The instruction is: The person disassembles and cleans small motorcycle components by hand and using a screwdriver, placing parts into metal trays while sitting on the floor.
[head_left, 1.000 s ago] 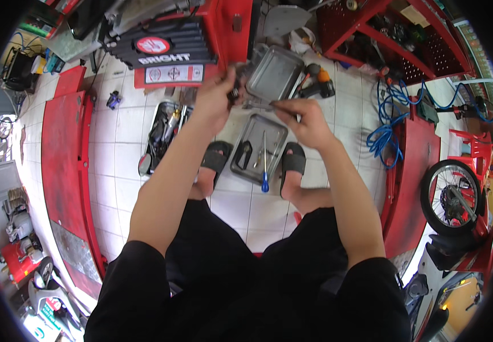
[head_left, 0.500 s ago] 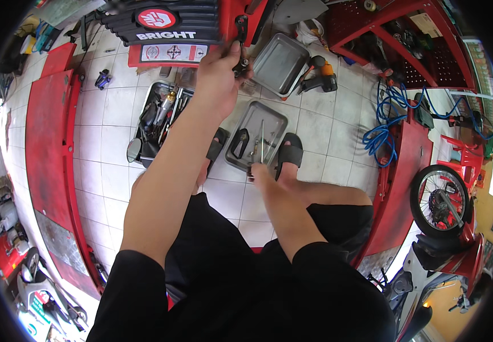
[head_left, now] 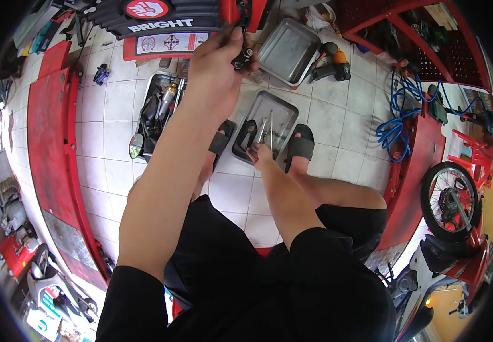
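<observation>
My left hand [head_left: 218, 60] is raised in front of the red stand and closed round a dark metal part [head_left: 243, 58] with a round end. Its fingers partly cover that part. My right hand [head_left: 262, 154] reaches down to the near edge of a grey metal tray [head_left: 292, 108] on the floor between my feet. From its curled fingers a thin metal rod [head_left: 271, 128] points away over the tray. Beside the rod lies a silver wrench-like tool [head_left: 262, 130]; whether the fingers touch it I cannot tell. A black pointed piece [head_left: 247, 134] rests at the tray's left.
A second grey tray [head_left: 289, 51] lies farther off, with an orange and black power tool [head_left: 335, 67] at its right. Left of my arm stands a tray full of tools [head_left: 158, 108]. Red ramps [head_left: 52, 148] and a blue hose [head_left: 400, 119] flank the tiled floor.
My right hand has moved slightly farther over the near edge of the tray, and the silver tool now shows beside the rod. My left hand still holds the dark part. The view has shifted slightly.
</observation>
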`<state>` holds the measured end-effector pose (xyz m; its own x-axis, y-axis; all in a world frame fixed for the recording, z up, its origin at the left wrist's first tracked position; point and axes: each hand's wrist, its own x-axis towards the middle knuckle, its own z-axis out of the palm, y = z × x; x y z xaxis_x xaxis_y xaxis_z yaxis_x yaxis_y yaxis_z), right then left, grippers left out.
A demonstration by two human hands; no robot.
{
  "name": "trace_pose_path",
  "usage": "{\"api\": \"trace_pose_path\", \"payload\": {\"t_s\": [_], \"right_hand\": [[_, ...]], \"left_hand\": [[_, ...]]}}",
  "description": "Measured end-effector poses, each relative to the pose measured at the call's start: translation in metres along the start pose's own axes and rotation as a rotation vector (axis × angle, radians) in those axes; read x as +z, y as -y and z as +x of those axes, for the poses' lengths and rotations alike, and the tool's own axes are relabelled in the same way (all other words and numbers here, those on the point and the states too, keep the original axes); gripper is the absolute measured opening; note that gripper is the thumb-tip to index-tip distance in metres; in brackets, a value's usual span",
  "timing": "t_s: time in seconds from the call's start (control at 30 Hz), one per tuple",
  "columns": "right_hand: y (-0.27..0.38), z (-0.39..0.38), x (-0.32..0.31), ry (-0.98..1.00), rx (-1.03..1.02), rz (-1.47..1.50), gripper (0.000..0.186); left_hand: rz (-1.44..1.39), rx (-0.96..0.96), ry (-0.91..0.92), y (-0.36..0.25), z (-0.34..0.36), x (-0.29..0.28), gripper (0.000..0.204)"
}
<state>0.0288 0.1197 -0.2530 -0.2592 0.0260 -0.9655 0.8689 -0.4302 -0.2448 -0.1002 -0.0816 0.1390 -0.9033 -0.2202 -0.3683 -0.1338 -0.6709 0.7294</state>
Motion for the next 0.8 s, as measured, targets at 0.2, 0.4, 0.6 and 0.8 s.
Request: {"api": "trace_pose_path", "payload": {"t_s": [0.2, 0.4, 0.6, 0.8], "right_hand": [[0.02, -0.041, 0.009, 0.118, 0.091, -0.075, 0.025], [0.154, -0.145, 0.06, 0.258, -0.367, -0.79, 0.029], [0.218, -0.335, 0.109, 0.305, -1.026, -1.108, 0.043], [0.204, -0.358, 0.081, 0.146, -1.521, -0.995, 0.039]], "left_hand": [[0.047, 0.016, -0.002, 0.0, -0.002, -0.008, 0.026], [0.043, -0.029, 0.063, 0.017, 0.003, 0.002, 0.027], [-0.097, -0.086, 0.18, 0.024, -0.012, 0.016, 0.025], [-0.066, -0.122, 0.269, 0.056, -0.027, 0.029, 0.03]]}}
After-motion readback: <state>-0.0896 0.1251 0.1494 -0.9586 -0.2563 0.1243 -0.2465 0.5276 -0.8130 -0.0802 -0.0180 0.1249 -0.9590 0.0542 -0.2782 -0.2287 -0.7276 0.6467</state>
